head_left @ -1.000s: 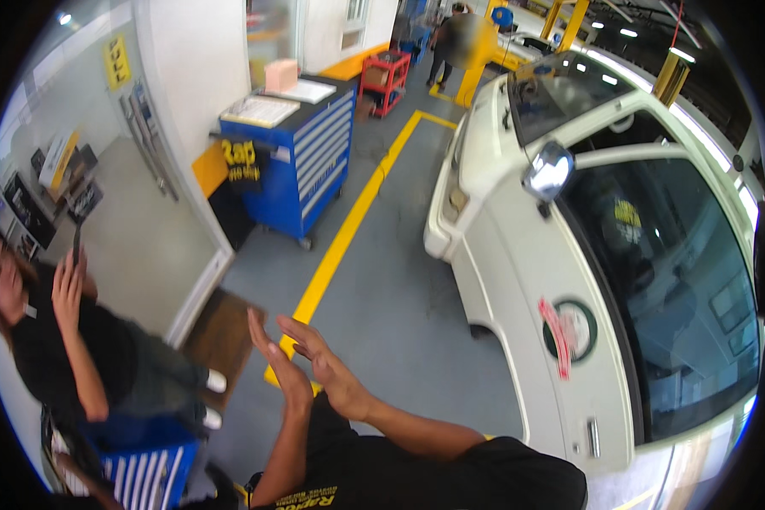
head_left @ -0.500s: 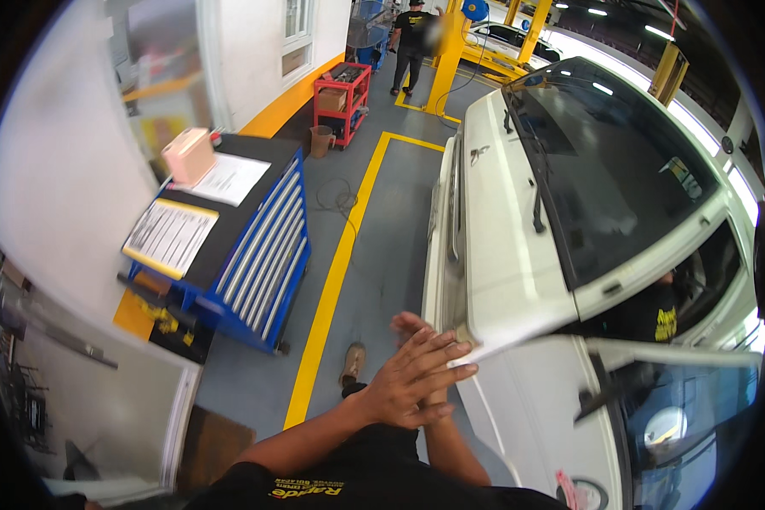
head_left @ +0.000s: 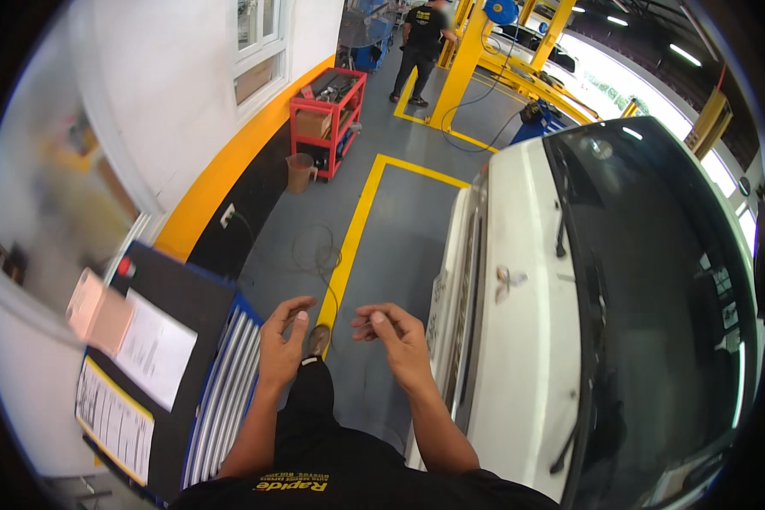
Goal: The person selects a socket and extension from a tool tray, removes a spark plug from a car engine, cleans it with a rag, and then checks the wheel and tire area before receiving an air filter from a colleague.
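Both hands are raised in front of me over the grey floor, apart from each other and holding nothing. My left hand (head_left: pixel 284 343) has its fingers bent and slightly spread, nearest to the blue tool cabinet (head_left: pixel 226 399). My right hand (head_left: pixel 393 340) is half curled with the thumb on top, close to the white van's front (head_left: pixel 518 357). On the cabinet's black top lie a pink box (head_left: pixel 102 313), a printed sheet (head_left: pixel 155 350) and a yellow-edged form (head_left: pixel 115 423).
A red tool cart (head_left: pixel 325 121) stands along the wall beside a brown measuring jug (head_left: pixel 299 173). A thin cable (head_left: pixel 321 263) loops over the yellow floor line (head_left: pixel 354 229). Farther off, a person in black (head_left: pixel 418 51) stands by a yellow lift post (head_left: pixel 463 68).
My hands were pressed together and have come apart. I have moved forward along the van's front; the cabinet now lies at lower left, and the open van door is out of view.
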`<action>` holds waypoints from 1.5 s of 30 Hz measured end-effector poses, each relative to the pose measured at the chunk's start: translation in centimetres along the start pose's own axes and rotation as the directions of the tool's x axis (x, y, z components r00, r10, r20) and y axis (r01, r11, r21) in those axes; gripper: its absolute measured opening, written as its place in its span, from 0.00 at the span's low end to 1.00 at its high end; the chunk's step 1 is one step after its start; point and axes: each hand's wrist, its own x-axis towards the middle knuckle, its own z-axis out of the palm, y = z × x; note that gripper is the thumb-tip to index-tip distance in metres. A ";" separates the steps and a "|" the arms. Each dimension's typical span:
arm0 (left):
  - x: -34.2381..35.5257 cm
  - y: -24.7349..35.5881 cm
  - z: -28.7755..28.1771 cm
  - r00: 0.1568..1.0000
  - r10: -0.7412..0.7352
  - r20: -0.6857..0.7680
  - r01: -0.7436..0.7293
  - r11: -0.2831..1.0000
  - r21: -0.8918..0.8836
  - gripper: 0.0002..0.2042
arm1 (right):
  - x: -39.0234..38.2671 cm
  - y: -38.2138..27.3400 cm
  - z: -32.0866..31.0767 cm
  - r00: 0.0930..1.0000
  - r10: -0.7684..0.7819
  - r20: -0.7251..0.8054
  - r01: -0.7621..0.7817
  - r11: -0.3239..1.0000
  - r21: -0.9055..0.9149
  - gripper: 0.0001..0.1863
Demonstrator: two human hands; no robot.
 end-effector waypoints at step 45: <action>185.1 -41.5 65.6 0.997 0.040 -0.072 -0.017 0.954 0.299 0.22 | 179.7 0.7 -66.5 0.935 0.024 0.354 0.015 0.994 -0.109 0.25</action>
